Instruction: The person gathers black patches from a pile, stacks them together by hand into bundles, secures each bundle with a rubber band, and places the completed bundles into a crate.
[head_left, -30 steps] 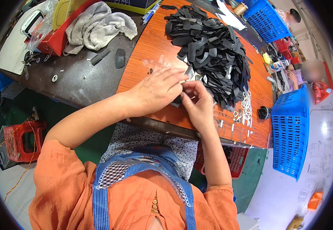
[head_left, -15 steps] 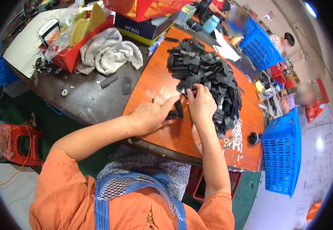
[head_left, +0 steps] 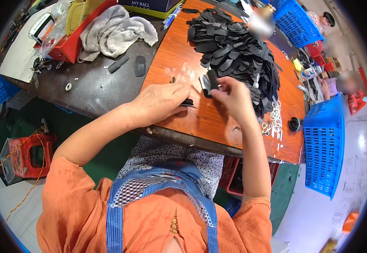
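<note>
My left hand (head_left: 161, 103) is closed around a small stack of black strips (head_left: 187, 103), whose ends stick out past the fingers just above the wooden board. In my right hand (head_left: 233, 96), thumb and fingers pinch a couple of black strips (head_left: 212, 80) held on edge. Beside them a shiny silvery face (head_left: 203, 85) catches the light; whether it is part of the strips I cannot tell. Right behind that hand lies a big loose heap of black strips (head_left: 234, 55) on the reddish-brown wooden board (head_left: 166, 67).
White rubber bands (head_left: 276, 118) and a small black roll (head_left: 294, 124) lie at the board's right. Blue crates (head_left: 325, 143) stand beyond. To the left are a grey towel (head_left: 116, 33), a red box (head_left: 67, 46) and a white ring (head_left: 68, 87). A red stool (head_left: 33, 156) stands below.
My right hand has come away from the heap's near edge with black strips between its fingers. The stack in my left hand shows closer to the fingers. The whole view has shifted slightly.
</note>
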